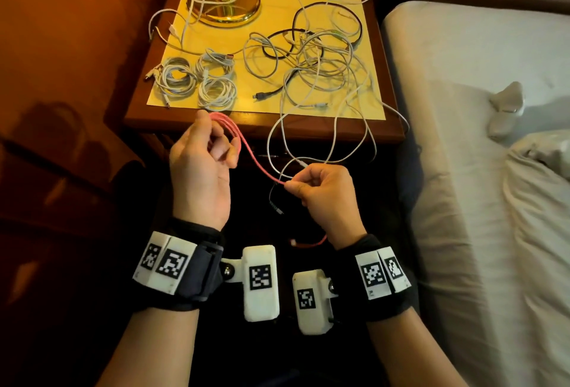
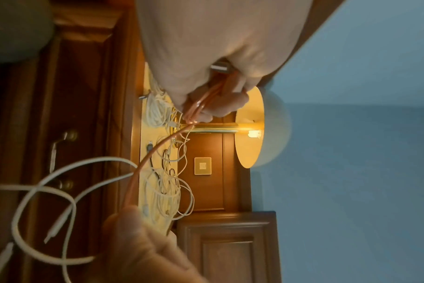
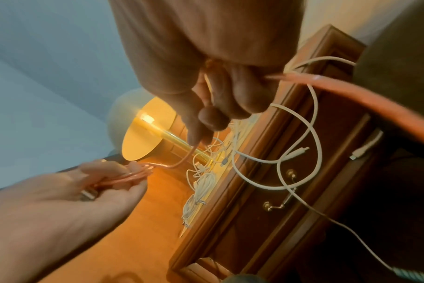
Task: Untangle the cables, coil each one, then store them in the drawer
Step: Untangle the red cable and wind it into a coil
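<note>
My left hand (image 1: 212, 142) holds several loops of a pink cable (image 1: 251, 153) in front of the nightstand (image 1: 262, 126). The cable's free length runs right into my right hand (image 1: 311, 184), which pinches it; its tail hangs out below my right wrist (image 1: 311, 243). In the left wrist view the pink loops (image 2: 201, 101) lie between my fingers beside a metal plug (image 2: 219, 68). Three coiled white cables (image 1: 197, 78) lie at the nightstand's front left. A tangle of white and black cables (image 1: 317, 65) covers its right half. The drawer (image 3: 303, 191) with its handle (image 3: 278, 204) is closed.
A brass lamp base (image 1: 223, 1) stands at the nightstand's back left. White cable loops (image 1: 324, 142) hang over the front edge, near my right hand. A bed with white sheets (image 1: 478, 139) lies right of the nightstand. A wooden wall panel (image 1: 77, 31) is at the left.
</note>
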`<state>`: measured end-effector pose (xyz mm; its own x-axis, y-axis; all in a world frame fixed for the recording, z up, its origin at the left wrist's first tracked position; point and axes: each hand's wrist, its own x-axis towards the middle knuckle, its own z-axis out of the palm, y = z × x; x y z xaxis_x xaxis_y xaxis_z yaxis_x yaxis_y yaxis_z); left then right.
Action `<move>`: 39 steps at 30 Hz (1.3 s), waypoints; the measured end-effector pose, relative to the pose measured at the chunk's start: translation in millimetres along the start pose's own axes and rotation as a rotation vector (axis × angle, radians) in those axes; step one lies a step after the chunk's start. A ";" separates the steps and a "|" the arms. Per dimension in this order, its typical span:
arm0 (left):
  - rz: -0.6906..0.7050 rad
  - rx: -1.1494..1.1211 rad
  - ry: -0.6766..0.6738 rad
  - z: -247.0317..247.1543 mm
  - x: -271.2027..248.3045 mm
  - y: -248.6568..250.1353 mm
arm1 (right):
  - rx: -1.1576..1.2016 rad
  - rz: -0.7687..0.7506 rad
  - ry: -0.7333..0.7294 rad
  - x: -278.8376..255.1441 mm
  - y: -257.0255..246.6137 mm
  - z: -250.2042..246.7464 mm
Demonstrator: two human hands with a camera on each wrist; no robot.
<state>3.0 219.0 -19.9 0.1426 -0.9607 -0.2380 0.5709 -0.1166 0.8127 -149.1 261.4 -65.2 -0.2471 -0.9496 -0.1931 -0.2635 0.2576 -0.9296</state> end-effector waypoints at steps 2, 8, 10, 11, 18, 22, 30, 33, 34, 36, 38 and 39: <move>0.059 0.171 -0.049 0.0 -0.3 -4.4 | -0.076 -0.051 -0.102 -2.7 -8.2 0.1; 0.135 0.574 -0.217 0.3 -4.5 -16.9 | 0.020 -0.188 -0.194 -9.6 -30.3 -4.3; 0.089 0.633 -0.253 1.2 -5.6 -18.3 | 0.070 -0.226 -0.160 -10.6 -33.7 -7.8; 0.025 0.622 -0.272 1.3 -6.2 -18.0 | 0.105 -0.237 -0.144 -10.4 -34.0 -9.4; -0.204 0.607 -0.447 7.3 -18.4 -13.1 | 0.320 -0.241 -0.006 -12.3 -34.8 -8.9; -0.334 0.459 -0.436 9.1 -18.9 -9.3 | 0.317 -0.248 0.119 -8.4 -27.5 -7.2; -0.379 0.271 -0.409 1.2 -12.2 0.9 | 0.399 -0.194 0.059 -5.0 -15.1 -7.5; -0.387 0.111 -0.349 -0.8 -8.8 4.4 | 0.395 -0.173 0.056 -4.3 -10.6 -9.2; -0.378 0.068 -0.330 -1.2 -8.4 5.0 | 0.388 -0.167 0.056 -4.0 -9.3 -9.0; -0.365 -0.030 -0.291 -1.3 -7.9 5.7 | 0.375 -0.161 0.057 -2.3 -6.1 -8.1; -0.362 -0.154 -0.254 -1.9 -7.5 6.4 | 0.341 -0.162 0.064 -1.2 -3.9 -7.7; -0.353 -0.201 -0.242 -2.2 -7.3 6.5 | 0.315 -0.163 0.069 -0.9 -2.9 -7.3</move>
<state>7.4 225.8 -14.0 -0.2678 -0.9048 -0.3311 0.6992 -0.4190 0.5794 -154.9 262.7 -60.1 -0.2908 -0.9565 -0.0230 -0.0064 0.0259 -0.9996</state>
